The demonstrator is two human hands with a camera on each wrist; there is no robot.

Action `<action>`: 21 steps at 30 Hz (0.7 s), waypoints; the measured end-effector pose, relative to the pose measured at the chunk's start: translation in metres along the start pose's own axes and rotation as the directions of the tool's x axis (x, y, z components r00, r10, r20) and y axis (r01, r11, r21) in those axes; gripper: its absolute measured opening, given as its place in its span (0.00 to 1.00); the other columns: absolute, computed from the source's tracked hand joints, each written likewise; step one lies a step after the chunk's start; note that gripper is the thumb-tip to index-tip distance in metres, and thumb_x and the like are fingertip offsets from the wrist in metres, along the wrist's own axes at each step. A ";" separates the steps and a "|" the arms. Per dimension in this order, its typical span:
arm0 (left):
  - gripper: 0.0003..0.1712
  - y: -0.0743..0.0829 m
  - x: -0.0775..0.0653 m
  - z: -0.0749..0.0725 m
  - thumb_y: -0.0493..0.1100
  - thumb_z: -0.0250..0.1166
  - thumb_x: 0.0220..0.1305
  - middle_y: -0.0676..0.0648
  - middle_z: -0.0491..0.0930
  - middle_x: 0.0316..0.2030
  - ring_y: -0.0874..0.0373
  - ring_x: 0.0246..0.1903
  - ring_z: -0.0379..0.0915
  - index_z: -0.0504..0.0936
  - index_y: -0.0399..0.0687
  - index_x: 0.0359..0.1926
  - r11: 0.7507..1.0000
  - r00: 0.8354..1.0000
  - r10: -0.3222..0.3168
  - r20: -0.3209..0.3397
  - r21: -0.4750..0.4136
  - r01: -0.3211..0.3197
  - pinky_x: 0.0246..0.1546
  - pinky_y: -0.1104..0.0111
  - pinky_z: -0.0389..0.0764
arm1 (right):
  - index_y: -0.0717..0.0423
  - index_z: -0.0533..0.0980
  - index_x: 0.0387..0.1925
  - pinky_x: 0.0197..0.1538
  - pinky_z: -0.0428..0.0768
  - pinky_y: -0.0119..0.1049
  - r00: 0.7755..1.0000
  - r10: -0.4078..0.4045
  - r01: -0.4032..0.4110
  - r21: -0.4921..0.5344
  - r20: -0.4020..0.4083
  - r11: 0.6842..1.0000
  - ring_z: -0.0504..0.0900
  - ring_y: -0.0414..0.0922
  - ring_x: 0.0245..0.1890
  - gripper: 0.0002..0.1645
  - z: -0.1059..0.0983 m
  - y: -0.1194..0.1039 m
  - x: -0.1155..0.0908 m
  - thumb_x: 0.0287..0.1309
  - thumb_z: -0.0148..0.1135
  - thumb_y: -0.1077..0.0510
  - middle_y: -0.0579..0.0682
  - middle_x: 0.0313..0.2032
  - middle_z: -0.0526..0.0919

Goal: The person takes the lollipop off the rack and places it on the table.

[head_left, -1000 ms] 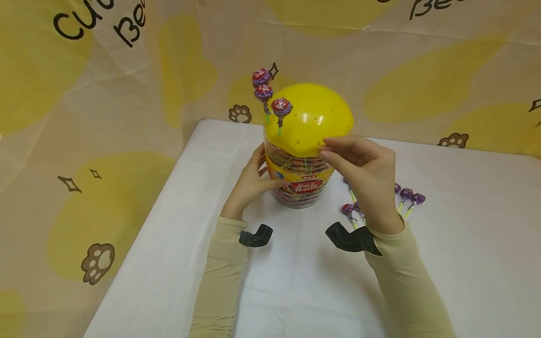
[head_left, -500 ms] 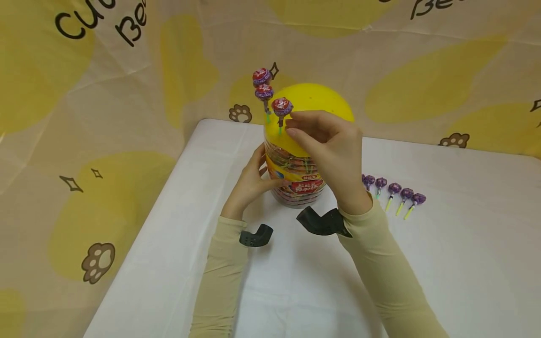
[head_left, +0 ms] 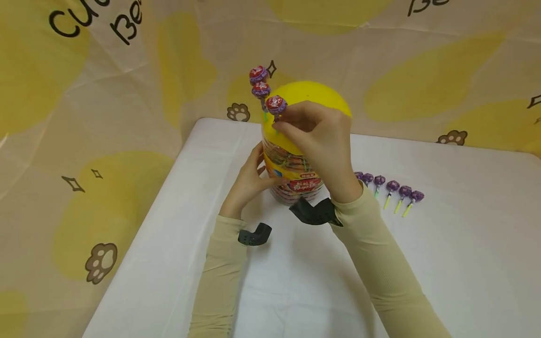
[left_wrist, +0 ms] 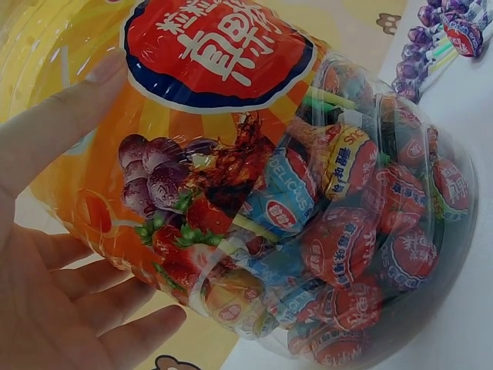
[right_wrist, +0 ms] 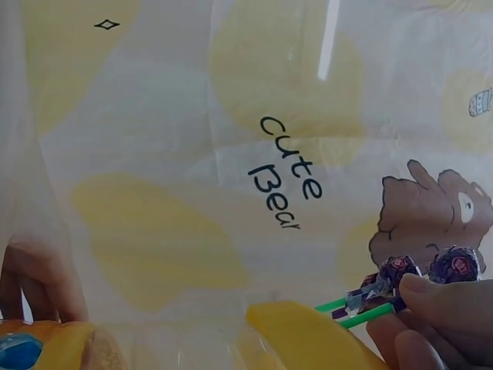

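A clear, ridged candy jar (head_left: 291, 155) full of wrapped lollipops stands on the table under a domed yellow lid (head_left: 327, 92). My left hand (head_left: 247, 183) holds the jar's left side, its thumb across the front label; the left wrist view shows the fruit-printed label (left_wrist: 185, 193) and lollipops inside. Three lollipops stick out of the lid's left side: an upper one (head_left: 258, 74), one just below it (head_left: 260, 90), and a nearer lollipop (head_left: 276, 104). My right hand (head_left: 325, 145) pinches that nearest lollipop just below its wrapped ball. Its green stick shows in the right wrist view.
Several purple-wrapped lollipops (head_left: 392, 186) lie in a row on the white tabletop (head_left: 465, 244), right of the jar. Behind the table hangs a yellow-patterned cloth (head_left: 405, 84). Each wrist carries a black mount (head_left: 255, 234).
My right hand has moved left and up from the lid's front edge to the nearest lollipop and now pinches it. The left hand has stayed on the jar.
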State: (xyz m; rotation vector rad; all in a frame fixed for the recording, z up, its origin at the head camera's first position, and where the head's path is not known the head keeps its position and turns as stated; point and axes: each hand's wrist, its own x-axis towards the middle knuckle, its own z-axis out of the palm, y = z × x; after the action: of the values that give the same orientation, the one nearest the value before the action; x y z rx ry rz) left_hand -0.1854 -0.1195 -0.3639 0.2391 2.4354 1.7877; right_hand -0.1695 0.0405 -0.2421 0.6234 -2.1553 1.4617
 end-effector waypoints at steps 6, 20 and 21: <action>0.57 -0.001 0.001 0.000 0.40 0.74 0.50 0.48 0.52 0.71 0.52 0.69 0.49 0.47 0.50 0.73 1.000 1.000 0.011 0.001 0.012 -0.011 0.66 0.61 0.60 | 0.67 0.83 0.33 0.38 0.83 0.29 0.997 -0.063 0.063 -0.007 -0.042 0.998 0.85 0.42 0.31 0.09 0.004 0.003 0.002 0.49 0.70 0.64 0.55 0.31 0.86; 0.58 0.001 -0.001 0.000 0.43 0.75 0.49 0.51 0.52 0.71 0.55 0.69 0.49 0.47 0.53 0.73 1.000 1.000 -0.012 -0.005 0.006 0.012 0.67 0.62 0.59 | 0.75 0.79 0.34 0.41 0.84 0.36 0.968 -0.203 0.224 0.142 -0.146 0.964 0.85 0.49 0.33 0.10 0.007 0.010 0.000 0.50 0.68 0.69 0.62 0.33 0.84; 0.58 0.001 -0.001 0.000 0.43 0.75 0.49 0.51 0.52 0.71 0.55 0.69 0.49 0.47 0.53 0.73 1.000 1.000 -0.012 -0.005 0.005 0.012 0.67 0.62 0.59 | 0.75 0.79 0.34 0.41 0.84 0.36 0.966 -0.214 0.235 0.145 -0.149 0.961 0.85 0.49 0.34 0.10 0.007 0.011 -0.001 0.51 0.67 0.69 0.63 0.33 0.84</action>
State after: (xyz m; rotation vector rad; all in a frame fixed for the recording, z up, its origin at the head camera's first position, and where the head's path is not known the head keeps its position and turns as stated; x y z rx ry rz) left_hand -0.1847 -0.1196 -0.3632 0.2208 2.4399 1.7795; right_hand -0.1762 0.0380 -0.2525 0.7787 -1.8128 1.5170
